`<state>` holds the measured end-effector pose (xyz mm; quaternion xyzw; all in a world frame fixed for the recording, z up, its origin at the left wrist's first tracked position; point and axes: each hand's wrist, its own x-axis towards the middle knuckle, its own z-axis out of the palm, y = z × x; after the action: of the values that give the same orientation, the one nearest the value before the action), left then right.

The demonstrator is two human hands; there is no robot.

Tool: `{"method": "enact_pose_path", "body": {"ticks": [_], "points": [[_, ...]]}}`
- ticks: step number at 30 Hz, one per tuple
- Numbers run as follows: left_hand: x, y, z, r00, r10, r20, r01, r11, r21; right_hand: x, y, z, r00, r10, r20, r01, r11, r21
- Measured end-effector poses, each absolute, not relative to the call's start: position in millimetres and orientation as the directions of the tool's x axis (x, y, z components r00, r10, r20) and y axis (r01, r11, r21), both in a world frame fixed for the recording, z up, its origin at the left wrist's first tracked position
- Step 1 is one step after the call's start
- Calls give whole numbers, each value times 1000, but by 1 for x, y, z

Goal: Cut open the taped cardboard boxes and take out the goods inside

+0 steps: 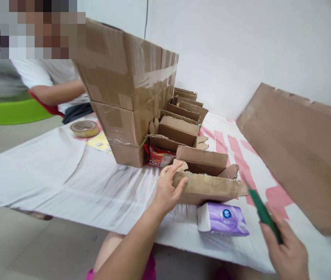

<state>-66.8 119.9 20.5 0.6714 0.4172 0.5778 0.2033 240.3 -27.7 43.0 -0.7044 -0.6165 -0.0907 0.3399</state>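
Observation:
My left hand (169, 186) grips the left end of a small open cardboard box (209, 182) lying on the white sheet, fingers curled over its torn flap. My right hand (286, 251) is at the lower right, closed round a green-handled tool (263, 212) whose tip points up toward the box's right flap; the tool is blurred. A purple tissue pack (222, 219) lies just in front of the box, between my two hands.
A row of open small boxes (180, 128) runs back beside a tall taped stack of cartons (130, 89). A red snack packet (158, 155) lies by the stack. A tape roll (84, 128) sits near another person's arm (57, 93). Flat cardboard (302, 151) leans at the right.

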Motion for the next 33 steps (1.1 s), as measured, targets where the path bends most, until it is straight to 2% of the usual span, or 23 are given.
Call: {"method": "enact_pose_path", "body": {"ticks": [3,5,13,27,33], "points": [[-64,119,23,-32,772,635,370,-581,725,198,-30,62,-129,846,517,903,316,-292],[-63,119,24,-33,762,647,398,-584,708,181,-28,66,-212,833,512,879,391,-272],[-61,120,25,-58,708,704,486,-596,639,172,-25,61,-261,790,555,903,403,-150],[-63,121,28,19,639,769,444,-694,566,157,-18,35,-187,794,578,955,286,-85],[-63,120,30,33,657,753,415,-694,588,154,-12,30,-166,792,587,958,270,-94]]}}
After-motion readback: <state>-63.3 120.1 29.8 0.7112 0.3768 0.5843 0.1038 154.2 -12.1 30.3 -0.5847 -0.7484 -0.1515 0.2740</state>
